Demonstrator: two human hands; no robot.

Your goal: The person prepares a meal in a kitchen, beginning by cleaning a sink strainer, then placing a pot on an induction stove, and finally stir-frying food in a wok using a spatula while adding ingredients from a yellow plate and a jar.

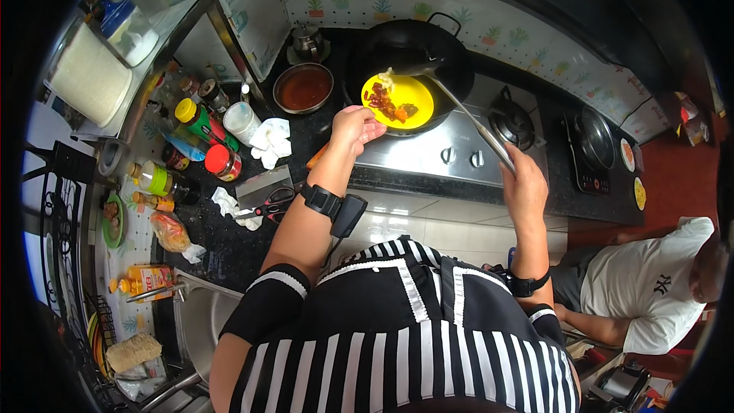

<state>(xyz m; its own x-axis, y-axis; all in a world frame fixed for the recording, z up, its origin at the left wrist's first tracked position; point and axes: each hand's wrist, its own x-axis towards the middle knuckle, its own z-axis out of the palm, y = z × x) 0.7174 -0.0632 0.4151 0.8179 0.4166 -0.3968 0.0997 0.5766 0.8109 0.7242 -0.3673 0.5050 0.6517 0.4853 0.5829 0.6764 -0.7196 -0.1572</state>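
My left hand [356,129] grips the near left rim of a yellow plate [421,94] held over the near part of a black wok [378,40]. On the plate lie dried red chili pieces [379,98], pale chopped bits that look like garlic [387,77], and a small orange and brown heap [406,112]. My right hand [524,175] is closed around the handle of a metal spatula or ladle [479,126]. Its dark head is above the wok, at the plate's far edge. The wok's contents are mostly hidden by the plate.
Left of the wok sit a bowl of reddish liquid [303,89] and a metal pot [308,43]. Jars, a cleaver [265,186] and scissors [278,203] lie on the left counter, above a sink [209,321]. A second burner [510,120] is at right; another person [642,287] is at far right.
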